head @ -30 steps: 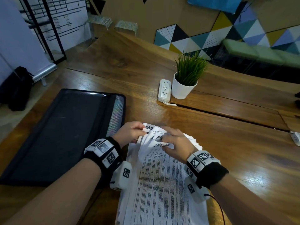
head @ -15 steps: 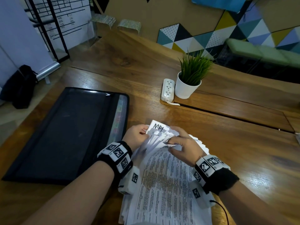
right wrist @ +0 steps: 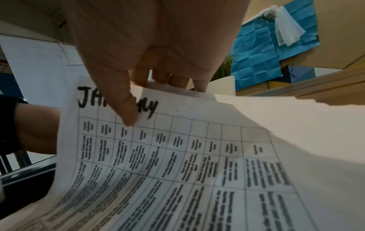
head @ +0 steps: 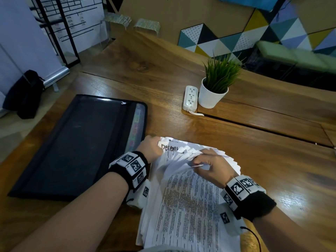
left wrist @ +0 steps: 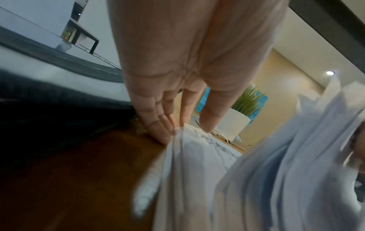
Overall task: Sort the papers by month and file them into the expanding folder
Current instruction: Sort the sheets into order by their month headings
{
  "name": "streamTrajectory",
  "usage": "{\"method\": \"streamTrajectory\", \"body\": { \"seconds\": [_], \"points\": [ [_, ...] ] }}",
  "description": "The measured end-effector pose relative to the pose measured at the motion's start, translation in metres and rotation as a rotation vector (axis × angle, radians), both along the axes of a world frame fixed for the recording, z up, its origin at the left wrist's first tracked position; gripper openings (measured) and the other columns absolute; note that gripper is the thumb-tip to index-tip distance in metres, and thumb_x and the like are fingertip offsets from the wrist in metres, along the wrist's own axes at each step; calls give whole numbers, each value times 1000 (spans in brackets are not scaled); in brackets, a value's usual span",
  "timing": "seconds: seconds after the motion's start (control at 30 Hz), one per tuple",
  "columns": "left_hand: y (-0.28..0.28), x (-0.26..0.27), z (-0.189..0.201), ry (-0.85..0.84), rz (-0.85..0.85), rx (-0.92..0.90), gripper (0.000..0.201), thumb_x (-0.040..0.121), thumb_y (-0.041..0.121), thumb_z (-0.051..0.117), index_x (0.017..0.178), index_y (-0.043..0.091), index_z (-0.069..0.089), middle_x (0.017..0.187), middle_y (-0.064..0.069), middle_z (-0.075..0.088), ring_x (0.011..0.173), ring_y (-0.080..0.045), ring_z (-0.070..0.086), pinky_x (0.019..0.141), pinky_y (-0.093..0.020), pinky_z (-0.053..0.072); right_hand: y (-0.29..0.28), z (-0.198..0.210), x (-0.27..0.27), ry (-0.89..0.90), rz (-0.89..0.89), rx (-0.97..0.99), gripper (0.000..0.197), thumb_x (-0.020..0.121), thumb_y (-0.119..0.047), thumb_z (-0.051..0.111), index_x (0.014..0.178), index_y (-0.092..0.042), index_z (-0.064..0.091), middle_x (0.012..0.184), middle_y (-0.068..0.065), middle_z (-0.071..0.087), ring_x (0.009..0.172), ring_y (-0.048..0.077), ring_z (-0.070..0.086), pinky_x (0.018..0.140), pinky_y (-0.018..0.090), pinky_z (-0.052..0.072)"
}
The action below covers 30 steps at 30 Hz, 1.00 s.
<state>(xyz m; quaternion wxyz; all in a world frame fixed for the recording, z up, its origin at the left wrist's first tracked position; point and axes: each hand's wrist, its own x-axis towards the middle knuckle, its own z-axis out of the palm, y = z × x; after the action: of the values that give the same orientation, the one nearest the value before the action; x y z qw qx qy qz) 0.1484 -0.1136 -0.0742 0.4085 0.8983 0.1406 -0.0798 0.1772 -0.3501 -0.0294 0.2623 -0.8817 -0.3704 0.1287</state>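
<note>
Right hand (head: 212,166) pinches a lifted fan of white printed paper sheets (head: 189,200); beyond it a page lettered "Decem" (head: 169,147) now shows where "May" did, left hand (head: 150,148) pressing its corner, fingers straight, against the wooden desk (head: 263,160). The leafing is likely near its end.

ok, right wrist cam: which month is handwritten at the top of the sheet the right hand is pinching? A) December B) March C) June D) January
D: the right hand pinches the top edge of the gridded sheet, where marker letters JA and ny show either side of the thumb; the Decem sheet lies by the left hand instead.
</note>
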Motion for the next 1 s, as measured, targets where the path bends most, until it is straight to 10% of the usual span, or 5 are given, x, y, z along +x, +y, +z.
{"method": "streamTrajectory", "body": {
  "seconds": [0.1, 0.2, 0.5, 0.67, 1.0],
  "points": [
    [2, 3, -5, 44, 24, 66, 29, 82, 4, 57, 111, 6, 61, 113, -14, 48, 103, -29, 53, 97, -37, 43, -2, -1, -8, 4, 55, 20, 21, 79, -16, 66, 85, -36, 68, 85, -12, 58, 86, 8, 55, 75, 28, 48],
    [5, 2, -6, -81, 73, 27, 17, 77, 1, 60, 89, 13, 61, 102, -14, 56, 90, -26, 57, 82, -34, 46, -5, -3, -12, -35, 81, -4, 14, 76, -14, 67, 79, -27, 68, 85, -7, 60, 86, 13, 59, 69, 31, 51],
    [8, -15, 23, -33, -2, -478, 22, 84, -2, 66, 103, 9, 65, 93, -8, 69, 84, -19, 66, 74, -24, 53, 5, -3, -6, -90, 140, -47, 24, 73, -9, 65, 84, -30, 69, 148, -1, 31, 116, 12, 54, 95, 28, 45],
    [7, -22, 27, -24, 33, -523, 28, 70, -7, 76, 88, 13, 66, 82, -6, 70, 73, -11, 64, 67, -15, 50, 17, -5, -10, -119, 174, -76, 22, 70, -11, 65, 79, -31, 67, 138, 4, 47, 104, 30, 57, 88, 47, 48],
    [1, -21, 18, -38, 143, -550, 29, 70, -4, 78, 97, 2, 70, 70, 7, 69, 64, -3, 62, 60, -10, 47, 7, -6, -18, -246, 223, -123, 21, 62, -6, 72, 68, -23, 61, 139, 0, 47, 86, 22, 59, 76, 36, 52]
  ]
}}
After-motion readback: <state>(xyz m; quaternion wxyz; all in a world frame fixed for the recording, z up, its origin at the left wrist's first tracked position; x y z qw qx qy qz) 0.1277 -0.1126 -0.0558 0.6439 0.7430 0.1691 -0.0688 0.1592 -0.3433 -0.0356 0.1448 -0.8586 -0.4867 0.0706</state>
